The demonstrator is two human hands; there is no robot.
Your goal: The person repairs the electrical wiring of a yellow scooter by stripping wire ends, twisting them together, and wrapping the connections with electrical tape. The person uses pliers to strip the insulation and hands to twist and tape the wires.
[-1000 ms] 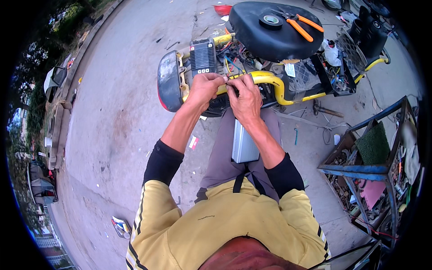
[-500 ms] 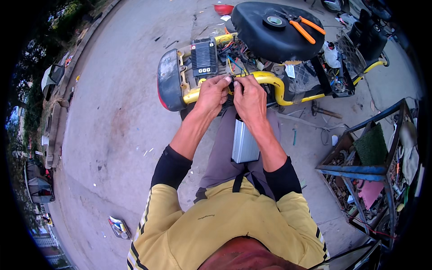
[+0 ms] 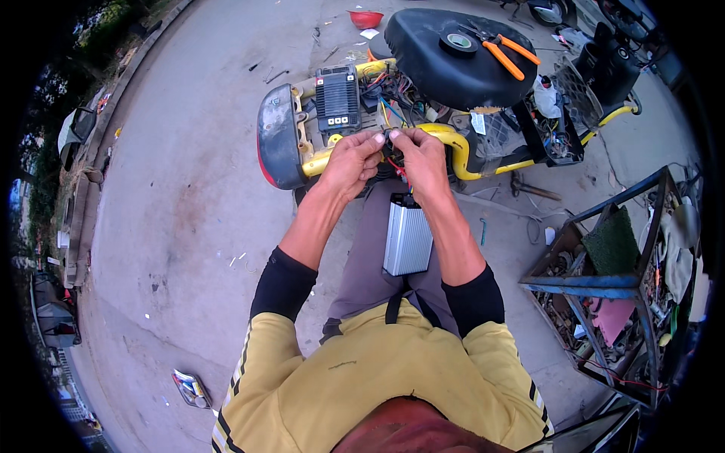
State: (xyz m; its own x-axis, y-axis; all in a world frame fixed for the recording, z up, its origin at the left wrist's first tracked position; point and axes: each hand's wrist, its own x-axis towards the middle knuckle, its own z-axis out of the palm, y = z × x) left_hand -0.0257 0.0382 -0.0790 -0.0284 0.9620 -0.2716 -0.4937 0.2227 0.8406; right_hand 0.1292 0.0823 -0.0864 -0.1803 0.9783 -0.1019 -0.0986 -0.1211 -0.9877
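My left hand [image 3: 352, 161] and my right hand [image 3: 421, 154] meet at a yellow frame tube [image 3: 458, 143] of a partly stripped scooter. Thumbs and fingers pinch a small dark wire connector [image 3: 388, 145], its details mostly covered. Coloured wires [image 3: 400, 172] run from below my right hand toward a silver finned controller box [image 3: 408, 238] lying on my lap. Just beyond my hands is a black finned box [image 3: 337, 100] mounted on the frame. Loose wires [image 3: 393, 94] spread beside it.
The black seat [image 3: 419, 53] carries a tape roll [image 3: 458, 43] and orange-handled pliers [image 3: 504, 60]. A hammer [image 3: 535, 189] lies on the ground to the right, near a metal-framed scrap bin [image 3: 581, 283]. A small tray [image 3: 192, 389] sits at lower left, a red bowl [image 3: 366, 20] at the back.
The view has shifted slightly. Both hands keep their pinch at nearly the same place, with thumbs turned more upward. More of the coloured wires and the controller box's top end now shows.
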